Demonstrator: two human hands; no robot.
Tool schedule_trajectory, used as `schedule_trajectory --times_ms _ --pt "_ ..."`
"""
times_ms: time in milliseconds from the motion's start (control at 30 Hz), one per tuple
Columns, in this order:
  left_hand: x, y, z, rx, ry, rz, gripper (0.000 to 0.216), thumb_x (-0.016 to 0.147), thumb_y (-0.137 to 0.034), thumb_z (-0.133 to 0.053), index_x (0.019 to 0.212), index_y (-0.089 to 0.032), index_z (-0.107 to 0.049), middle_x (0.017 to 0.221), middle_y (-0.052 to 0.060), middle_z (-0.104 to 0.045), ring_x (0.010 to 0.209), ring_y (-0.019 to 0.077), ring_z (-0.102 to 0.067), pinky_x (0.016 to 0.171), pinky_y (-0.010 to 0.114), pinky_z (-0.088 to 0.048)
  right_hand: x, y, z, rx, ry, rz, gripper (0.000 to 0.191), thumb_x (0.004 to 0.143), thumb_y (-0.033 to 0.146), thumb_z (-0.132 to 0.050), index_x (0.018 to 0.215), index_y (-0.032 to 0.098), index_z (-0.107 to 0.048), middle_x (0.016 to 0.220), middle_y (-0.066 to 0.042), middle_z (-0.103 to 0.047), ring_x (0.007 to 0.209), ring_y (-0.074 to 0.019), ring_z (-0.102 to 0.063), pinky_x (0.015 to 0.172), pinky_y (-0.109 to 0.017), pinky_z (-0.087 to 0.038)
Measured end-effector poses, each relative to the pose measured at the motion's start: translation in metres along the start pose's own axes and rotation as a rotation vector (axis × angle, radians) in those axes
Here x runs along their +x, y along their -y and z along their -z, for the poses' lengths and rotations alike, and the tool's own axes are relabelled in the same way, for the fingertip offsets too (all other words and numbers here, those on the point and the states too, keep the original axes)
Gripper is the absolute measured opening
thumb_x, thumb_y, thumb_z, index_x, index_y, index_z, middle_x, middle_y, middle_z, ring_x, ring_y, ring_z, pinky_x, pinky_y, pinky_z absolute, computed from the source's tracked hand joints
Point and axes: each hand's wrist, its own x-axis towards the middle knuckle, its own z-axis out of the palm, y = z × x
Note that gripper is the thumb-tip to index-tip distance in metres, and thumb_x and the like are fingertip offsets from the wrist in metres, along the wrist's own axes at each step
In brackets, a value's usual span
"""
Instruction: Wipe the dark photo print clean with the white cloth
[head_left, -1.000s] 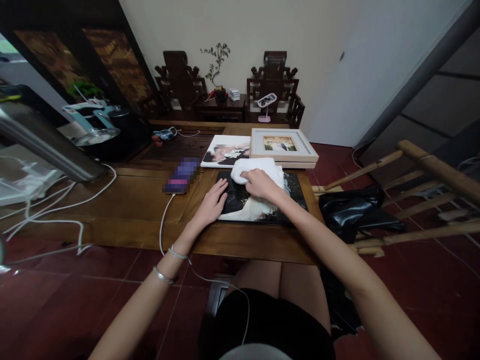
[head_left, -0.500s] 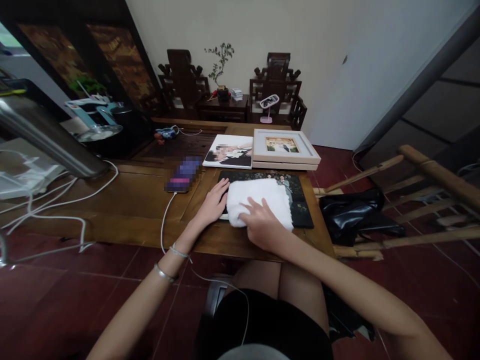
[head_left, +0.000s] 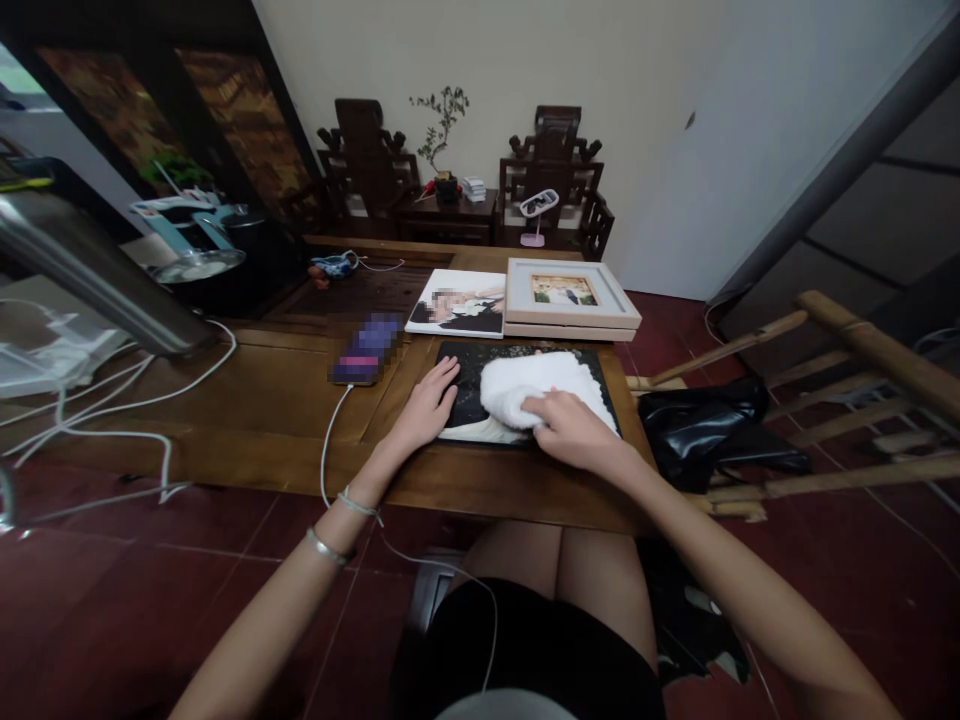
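Observation:
A dark photo panel (head_left: 469, 390) lies flat near the front edge of the wooden table. On its left edge rests my left hand (head_left: 430, 400), palm down with the fingers stretched out. My right hand (head_left: 574, 428) grips the near side of a folded white towel (head_left: 551, 380), which is pressed onto the panel. The towel covers the panel's middle and right, so much of the picture beneath is hidden.
Behind the panel lie a photo print (head_left: 461, 303) and stacked picture frames (head_left: 570, 297). A charging phone (head_left: 366, 350) with a white cable is to the left. A steel cylinder (head_left: 112, 270) stands further left; a bamboo chair (head_left: 847, 400) holds a black bag (head_left: 701, 425).
My right hand has moved right with the towel, uncovering the panel's left part. The towel's near edge is now bunched. My left hand has stayed in place.

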Motion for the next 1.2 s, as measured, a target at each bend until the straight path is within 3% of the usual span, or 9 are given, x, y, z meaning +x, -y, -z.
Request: schedule_trajectory --times_ms 167,333,467,700,833,967,1200 --pt "0.0 -0.002 0.001 -0.023 -0.004 0.007 0.045 0.092 -0.034 -0.035 0.13 -0.014 -0.051 0.142 0.012 -0.045 0.135 0.0233 -0.035 0.113 0.045 -0.025 0.043 -0.005 -0.01 -0.155 -0.128 -0.106 0.041 0.075 0.004 -0.039 0.108 0.014 -0.06 0.115 -0.017 -0.06 0.114 -0.0313 -0.048 0.093 -0.047 -0.036" --pt "-0.002 -0.01 0.006 -0.2 -0.106 0.056 0.053 0.096 -0.042 -0.027 0.137 -0.012 -0.042 0.144 0.012 -0.043 0.134 0.0205 -0.037 0.114 0.041 -0.024 0.064 0.011 -0.021 -0.166 -0.119 0.073 0.044 0.077 0.007 -0.042 0.116 0.016 -0.059 0.137 -0.014 -0.048 0.126 -0.0346 -0.036 0.097 -0.057 -0.031" --pt "-0.004 -0.016 0.012 -0.316 -0.221 0.013 0.056 0.097 -0.045 -0.021 0.14 -0.013 -0.038 0.147 0.01 -0.038 0.136 0.0198 -0.033 0.115 0.038 -0.022 0.055 0.03 -0.03 -0.17 -0.06 0.298 0.042 0.078 0.008 -0.043 0.114 0.017 -0.062 0.143 -0.01 -0.043 0.134 -0.034 -0.027 0.102 -0.061 -0.024" --pt "-0.004 -0.016 0.015 -0.286 -0.178 -0.017 0.061 0.097 -0.047 -0.015 0.136 -0.011 -0.045 0.143 0.012 -0.044 0.134 0.0197 -0.037 0.114 0.037 -0.024 0.009 0.037 -0.022 -0.061 0.058 0.579 0.037 0.073 0.005 -0.045 0.101 0.017 -0.066 0.135 -0.008 -0.053 0.134 -0.0289 -0.032 0.106 -0.057 -0.023" --pt "-0.004 -0.015 0.012 -0.174 -0.06 -0.02 0.055 0.096 -0.047 -0.025 0.132 -0.013 -0.049 0.142 0.012 -0.045 0.135 0.0209 -0.036 0.113 0.04 -0.025 -0.014 0.023 -0.006 0.025 0.096 0.48 0.038 0.068 0.003 -0.046 0.097 0.016 -0.068 0.131 -0.015 -0.055 0.122 -0.0246 -0.048 0.107 -0.049 -0.026" --pt "-0.005 -0.01 0.007 -0.039 0.049 -0.012 0.052 0.092 -0.043 -0.039 0.137 -0.017 -0.044 0.146 0.011 -0.039 0.138 0.0233 -0.03 0.113 0.045 -0.024 -0.019 0.004 0.005 0.058 0.093 0.347 0.037 0.066 0.002 -0.044 0.089 0.019 -0.068 0.123 -0.012 -0.062 0.108 -0.0233 -0.058 0.1 -0.042 -0.033" --pt "-0.005 -0.002 0.003 -0.015 0.05 -0.008 0.049 0.092 -0.039 -0.041 0.137 -0.019 -0.043 0.146 0.011 -0.039 0.137 0.024 -0.031 0.112 0.049 -0.024 0.028 -0.022 0.004 -0.001 -0.049 0.096 0.029 0.074 0.012 -0.04 0.091 0.017 -0.063 0.093 -0.009 -0.068 0.088 -0.0242 -0.058 0.076 -0.031 -0.039"
